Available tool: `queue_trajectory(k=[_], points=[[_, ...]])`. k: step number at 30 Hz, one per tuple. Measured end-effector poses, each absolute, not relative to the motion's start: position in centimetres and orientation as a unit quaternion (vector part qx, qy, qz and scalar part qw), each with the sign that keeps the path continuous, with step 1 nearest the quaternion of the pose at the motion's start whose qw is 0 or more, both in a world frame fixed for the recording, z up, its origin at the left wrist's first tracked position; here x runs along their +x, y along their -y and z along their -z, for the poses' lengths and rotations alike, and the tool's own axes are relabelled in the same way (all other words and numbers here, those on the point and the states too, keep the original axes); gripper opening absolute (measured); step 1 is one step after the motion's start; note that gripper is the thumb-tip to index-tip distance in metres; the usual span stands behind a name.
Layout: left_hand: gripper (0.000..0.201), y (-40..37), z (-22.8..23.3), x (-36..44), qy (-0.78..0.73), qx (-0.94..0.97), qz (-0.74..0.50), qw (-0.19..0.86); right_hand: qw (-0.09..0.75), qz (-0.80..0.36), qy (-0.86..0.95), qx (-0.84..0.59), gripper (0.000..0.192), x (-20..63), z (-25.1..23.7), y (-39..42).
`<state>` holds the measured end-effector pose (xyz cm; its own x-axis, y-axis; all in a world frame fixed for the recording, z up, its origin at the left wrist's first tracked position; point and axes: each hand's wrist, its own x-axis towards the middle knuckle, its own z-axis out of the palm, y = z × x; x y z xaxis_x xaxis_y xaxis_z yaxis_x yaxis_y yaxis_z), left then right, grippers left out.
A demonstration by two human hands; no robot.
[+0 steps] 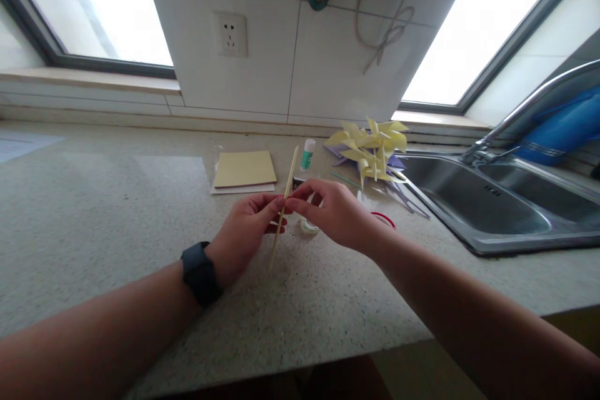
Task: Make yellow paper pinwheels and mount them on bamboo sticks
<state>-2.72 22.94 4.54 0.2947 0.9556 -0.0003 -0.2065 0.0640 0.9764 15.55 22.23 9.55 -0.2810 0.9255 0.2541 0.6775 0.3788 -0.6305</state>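
A thin, pale yellow stick (291, 170), perhaps of rolled or folded paper, slants upright above the counter. My left hand (250, 225), with a dark watch on its wrist, pinches it near the middle between thumb and fingers. From the other side my right hand (328, 206) brings thumb and forefinger together on the stick at the same spot. The fingertips meet there and hide that part of it. Behind my right fingers, a clear roll of tape (308, 227) and a small dark object (297, 183) are partly covered.
A stack of yellow paper (246, 169) lies at the back. Beside it stands a glue stick (307, 155). Yellow and purple paper pinwheels (372, 147) are heaped near the steel sink (459, 200). A red curved item (384, 219) lies right of my wrist.
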Motion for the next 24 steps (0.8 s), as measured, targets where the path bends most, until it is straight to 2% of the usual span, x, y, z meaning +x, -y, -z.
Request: queue_trajectory(k=[4, 9, 15, 24], points=[[0.029, -22.9, -4.5, -2.8, -0.36, 0.498, -0.476, 0.629, 0.361, -0.39, 0.714, -0.455, 0.025, 14.2, -8.5, -23.7], [0.028, -22.9, -4.7, -2.8, -0.352, 0.496, -0.465, 0.644, 0.414, -0.508, 0.653, -0.38, 0.028, 14.4, -7.0, -24.3], [0.028, -22.6, -5.0, -2.8, -0.367, 0.489, -0.451, 0.651, 0.422, -0.518, 0.647, -0.367, 0.02, 15.5, -7.1, -24.5], [0.026, -22.4, -5.1, -2.6, -0.368, 0.508, -0.421, 0.656, 0.436, -0.482, 0.66, -0.378, 0.018, 16.4, -6.6, -24.8]])
